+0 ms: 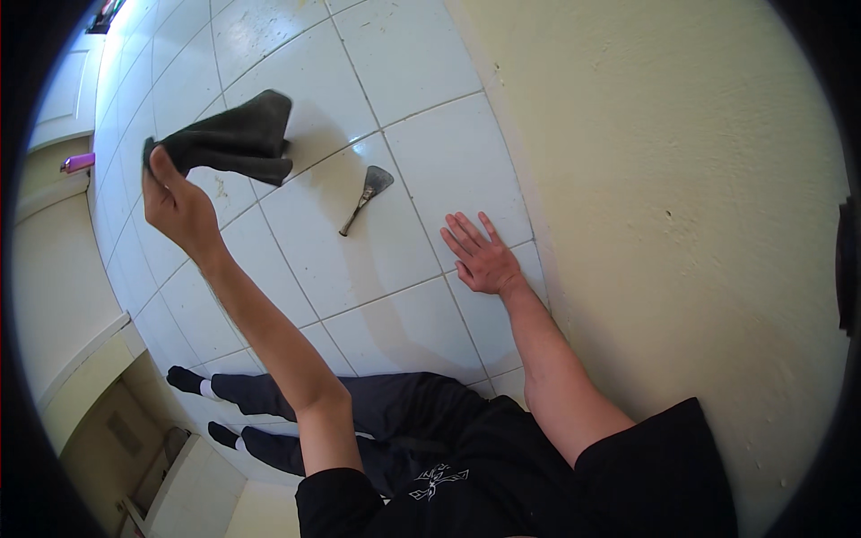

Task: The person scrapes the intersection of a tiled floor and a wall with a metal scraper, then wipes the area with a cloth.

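A dark grey-green cloth (238,139) hangs folded from my left hand (184,206), which pinches one end of it between thumb and fingers. The cloth is raised above the floor, its loose end pointing right. My right hand (486,262) lies palm down on the white tiled floor (448,161), fingers spread, close to the wall. Between the two hands, a scraper (377,182) rests on the tiles. It has a wide dark blade and a thin metal handle angled toward me. Neither hand touches it.
A cream wall (664,215) rises along the right side. At the far left are a white door (67,94), a pink object (78,162) and an open cupboard space (117,439). My legs (332,403) stretch leftward over the tiles.
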`<move>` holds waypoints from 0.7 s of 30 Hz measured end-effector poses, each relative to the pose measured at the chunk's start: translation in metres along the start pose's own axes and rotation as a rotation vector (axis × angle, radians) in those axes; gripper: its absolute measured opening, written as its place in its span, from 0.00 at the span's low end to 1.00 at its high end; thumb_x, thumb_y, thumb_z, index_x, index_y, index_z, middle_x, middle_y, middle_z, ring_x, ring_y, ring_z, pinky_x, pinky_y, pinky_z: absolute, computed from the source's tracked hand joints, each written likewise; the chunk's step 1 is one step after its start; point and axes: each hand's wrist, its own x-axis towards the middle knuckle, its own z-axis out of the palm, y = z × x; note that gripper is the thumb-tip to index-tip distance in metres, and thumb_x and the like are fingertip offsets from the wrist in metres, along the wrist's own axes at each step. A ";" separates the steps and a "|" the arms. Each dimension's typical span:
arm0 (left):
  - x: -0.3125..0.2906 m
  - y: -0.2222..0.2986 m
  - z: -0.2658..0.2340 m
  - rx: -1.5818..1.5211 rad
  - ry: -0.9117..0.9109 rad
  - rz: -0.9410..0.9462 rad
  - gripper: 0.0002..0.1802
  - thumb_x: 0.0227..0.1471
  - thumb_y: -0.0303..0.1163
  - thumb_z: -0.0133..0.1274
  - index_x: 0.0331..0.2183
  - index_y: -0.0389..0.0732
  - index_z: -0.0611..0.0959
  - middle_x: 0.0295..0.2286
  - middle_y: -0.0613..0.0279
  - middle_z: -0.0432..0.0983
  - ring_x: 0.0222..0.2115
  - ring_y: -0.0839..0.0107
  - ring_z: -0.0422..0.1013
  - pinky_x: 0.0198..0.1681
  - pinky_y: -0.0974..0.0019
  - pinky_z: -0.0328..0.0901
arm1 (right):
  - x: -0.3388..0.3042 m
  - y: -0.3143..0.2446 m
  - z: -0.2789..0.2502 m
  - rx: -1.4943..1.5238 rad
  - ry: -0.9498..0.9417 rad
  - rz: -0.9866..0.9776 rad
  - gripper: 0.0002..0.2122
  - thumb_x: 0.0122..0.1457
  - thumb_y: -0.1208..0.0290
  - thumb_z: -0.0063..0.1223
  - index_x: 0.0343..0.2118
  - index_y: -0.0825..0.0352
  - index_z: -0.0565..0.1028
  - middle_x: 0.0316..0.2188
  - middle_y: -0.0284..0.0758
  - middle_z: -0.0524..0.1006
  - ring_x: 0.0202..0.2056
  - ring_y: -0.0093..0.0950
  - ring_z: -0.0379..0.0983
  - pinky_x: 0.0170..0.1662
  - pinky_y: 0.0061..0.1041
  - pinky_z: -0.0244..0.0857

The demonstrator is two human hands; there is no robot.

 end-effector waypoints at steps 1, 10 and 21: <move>-0.004 0.004 0.005 -0.189 0.049 -0.009 0.25 0.71 0.44 0.47 0.42 0.30 0.85 0.32 0.57 0.84 0.31 0.73 0.77 0.39 0.69 0.72 | 0.000 0.000 0.001 0.004 0.000 -0.006 0.34 0.57 0.63 0.52 0.69 0.61 0.61 0.73 0.37 0.54 0.74 0.33 0.47 0.75 0.50 0.39; -0.119 0.062 0.160 -0.472 -0.486 -0.038 0.08 0.61 0.30 0.58 0.33 0.35 0.80 0.22 0.55 0.71 0.20 0.62 0.64 0.27 0.58 0.62 | 0.000 -0.001 0.002 -0.007 -0.011 -0.006 0.34 0.58 0.63 0.51 0.69 0.62 0.60 0.74 0.37 0.53 0.74 0.33 0.46 0.75 0.51 0.39; -0.226 0.069 0.253 -0.218 -0.779 0.507 0.14 0.54 0.27 0.55 0.44 0.36 0.84 0.55 0.53 0.75 0.62 0.52 0.64 0.64 0.47 0.58 | -0.003 0.003 0.006 -0.042 -0.005 -0.011 0.35 0.59 0.60 0.51 0.70 0.62 0.58 0.74 0.36 0.52 0.75 0.33 0.43 0.75 0.52 0.37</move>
